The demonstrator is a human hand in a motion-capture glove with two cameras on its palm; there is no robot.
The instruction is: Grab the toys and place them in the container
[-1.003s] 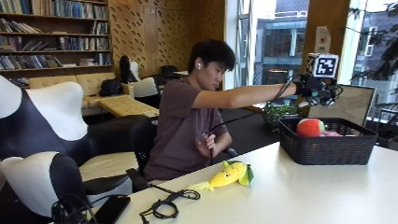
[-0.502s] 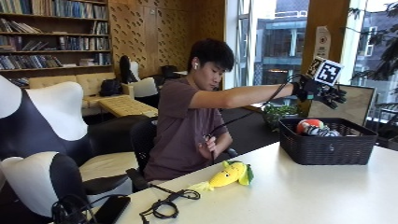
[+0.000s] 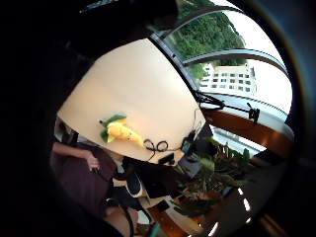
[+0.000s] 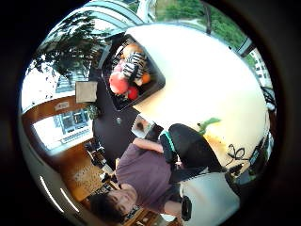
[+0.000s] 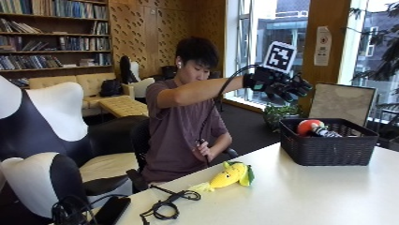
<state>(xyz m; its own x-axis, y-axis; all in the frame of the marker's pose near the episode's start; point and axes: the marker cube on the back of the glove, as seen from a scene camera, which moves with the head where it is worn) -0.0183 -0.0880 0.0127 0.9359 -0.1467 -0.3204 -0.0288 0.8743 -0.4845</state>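
My gloved right hand [image 5: 278, 83] is raised in the air to the left of the black basket [image 5: 325, 152], fingers spread and holding nothing. In the basket lie a red toy [image 5: 306, 126] and a striped toy [image 5: 325, 131]. The thumb side palm view looks down on the basket [image 4: 156, 84] with the striped toy [image 4: 135, 63] and red toy [image 4: 118, 84] among others. A yellow plush toy with green leaves [image 5: 231, 174] lies on the white table [image 5: 312, 197] in front of the person, also seen in the palm views as the yellow plush [image 3: 121, 131] [image 4: 214, 136].
A coiled black cable [image 5: 167, 206] and a dark phone [image 5: 112, 210] lie near the table's left end. The person's bare left hand [image 5: 203, 150] holds a cable at the chest. Chairs stand left of the table, plants and windows behind the basket.
The hand has drawn back from above the basket toward the person with fingers spread. A striped toy now lies in the basket beside the red one.
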